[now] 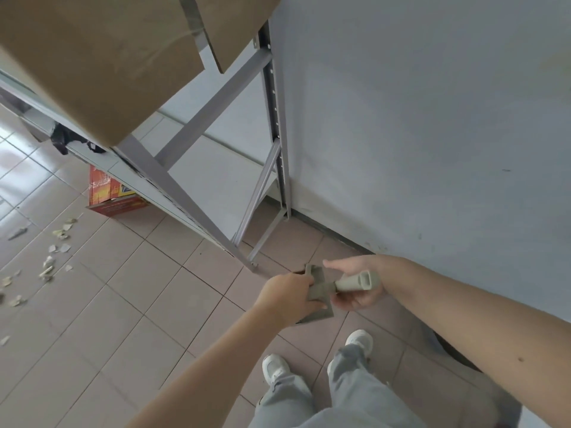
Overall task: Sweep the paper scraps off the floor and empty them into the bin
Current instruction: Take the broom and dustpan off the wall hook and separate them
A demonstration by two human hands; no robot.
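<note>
A grey-green dustpan [318, 290] with a pale hollow handle [358, 281] hangs above the tiled floor near the wall. My left hand [289, 296] grips the pan's flat blade from the left. My right hand [355, 296] cups the handle from below, with the index finger stretched out over the pan and the fingers loose. Several pale paper scraps [51, 261] lie scattered on the floor at the far left, well away from both hands. Part of a dark round bin [457, 353] shows behind my right forearm. No brush is visible.
A grey metal shelf rack [197, 208] stands ahead on the left with cardboard boxes [102, 57] on top and a red box [114, 193] beneath. A grey wall [432, 134] fills the right side. My white shoes [358, 341] stand on the tiles below.
</note>
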